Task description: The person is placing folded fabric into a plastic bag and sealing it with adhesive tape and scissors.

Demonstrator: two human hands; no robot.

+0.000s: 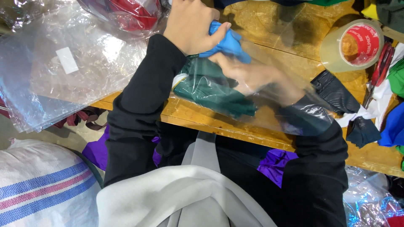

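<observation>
Best done with the left hand gripping the blue cloth firmly while the right hand, fingers curled inside the clear bag near the desk's front edge, keeps its mouth open.

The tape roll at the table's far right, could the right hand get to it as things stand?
Probably not straight away: the right hand is sleeved inside the clear plastic bag with the green cloth. Bare table lies before the tape roll.

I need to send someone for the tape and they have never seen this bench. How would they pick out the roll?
Start at the wooden table and go to its far right corner. There the roll of clear tape lies beside red-handled scissors. It is the only round thing there, with a red core, among loose cloth pieces.
</observation>
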